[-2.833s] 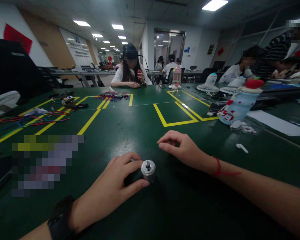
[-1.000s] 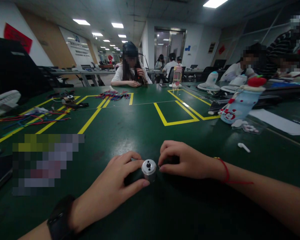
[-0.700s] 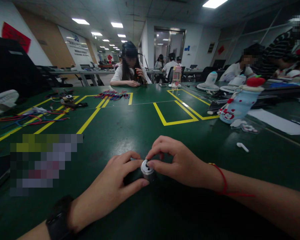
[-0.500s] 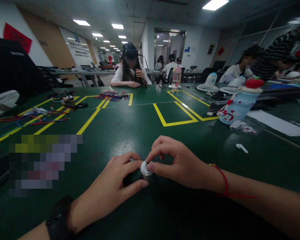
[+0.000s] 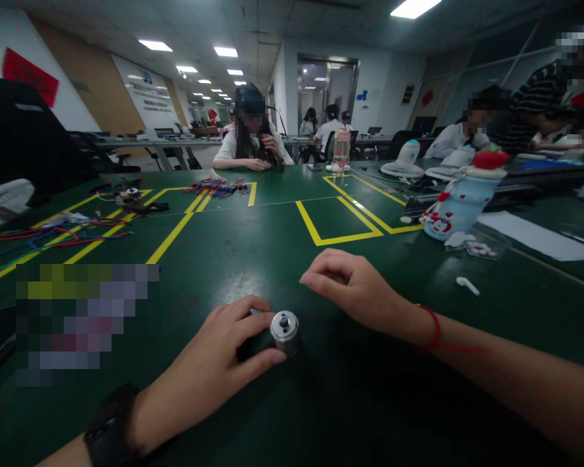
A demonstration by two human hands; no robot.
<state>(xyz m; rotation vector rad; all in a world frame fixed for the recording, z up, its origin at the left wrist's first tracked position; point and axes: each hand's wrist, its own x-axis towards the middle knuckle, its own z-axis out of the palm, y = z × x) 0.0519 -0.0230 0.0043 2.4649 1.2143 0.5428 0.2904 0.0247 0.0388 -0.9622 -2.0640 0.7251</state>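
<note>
Near, on the table, the metal cylinder seems to be steadied upright in the grip of the left hand, while whether anything is held by the curled right hand, apart, cannot be told, and next careful approach seems required.

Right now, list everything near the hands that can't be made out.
All in the head view:
- Cylinder: lower left side hidden by the left hand; underside hidden because it stands on the table.
- Right hand: palm hidden by its own back and curled fingers, so any small part inside can't be told.
- Pixelated patch: blocks mask what lies there.
- Wires: too small and tangled to count.
</note>
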